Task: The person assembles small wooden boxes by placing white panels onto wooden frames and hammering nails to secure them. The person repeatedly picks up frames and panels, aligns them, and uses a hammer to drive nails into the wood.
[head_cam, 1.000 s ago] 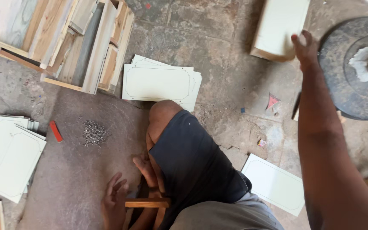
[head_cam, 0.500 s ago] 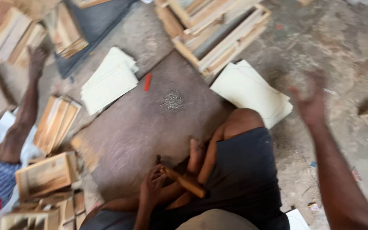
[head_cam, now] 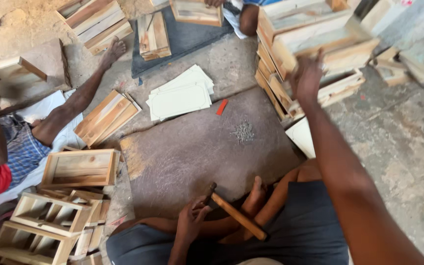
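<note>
My left hand is low, in front of my folded legs, closed around the wooden handle of a hammer. The hammer's dark head rests near the front edge of a grey stone slab. My right hand is stretched far forward, blurred, with fingers apart against a stack of wooden frames at the upper right. It holds nothing that I can see. A small heap of nails lies on the slab beside a red marker.
Pale flat panels are piled behind the slab. Wooden boxes stand at the left. Another person sits at the left, one leg stretched out. A second person's knee shows at the top.
The view has swung, so the slab and the frame stack have shifted in it. My right arm has gone from open air to the frame stack. My left hand keeps the hammer.
</note>
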